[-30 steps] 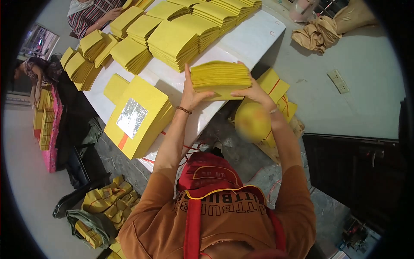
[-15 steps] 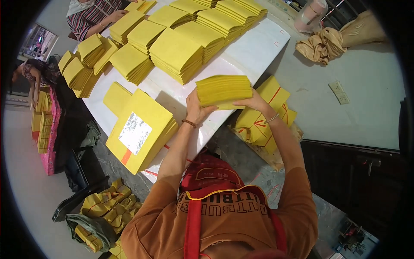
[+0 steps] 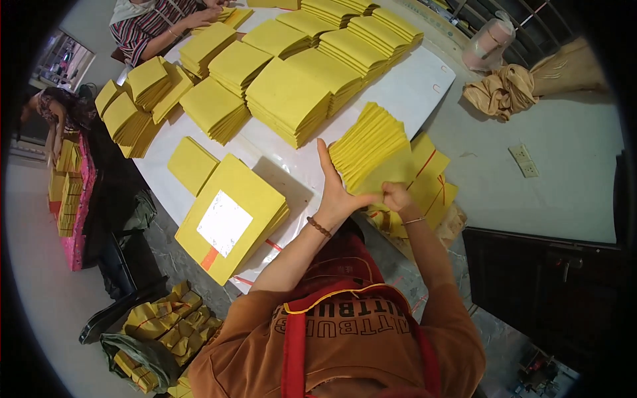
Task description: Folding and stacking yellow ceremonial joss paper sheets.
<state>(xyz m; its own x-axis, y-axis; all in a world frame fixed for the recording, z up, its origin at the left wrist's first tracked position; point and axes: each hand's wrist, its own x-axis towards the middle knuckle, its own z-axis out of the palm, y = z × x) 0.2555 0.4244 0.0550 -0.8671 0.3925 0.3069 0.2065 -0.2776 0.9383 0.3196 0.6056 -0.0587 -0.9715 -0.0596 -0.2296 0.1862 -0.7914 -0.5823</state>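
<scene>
Bundle [image 3: 381,156]: yellow folded layers, tilted and fanned, held up over the near right edge of the white table [image 3: 424,76].
Left hand [image 3: 338,196]: opened wide, thumb along the near edge, a finger up the side — the bundle sits in that grip.
Right hand [image 3: 397,197]: fingers curled tight at the near edge, close to the left thumb; I cannot tell whether it pinches anything.
Change: a moment ago the bundle sat level, a hand at either end; now the right has left its end.
Meaning: the left hand seems to carry most of it — the layers look less evenly held.
</scene>
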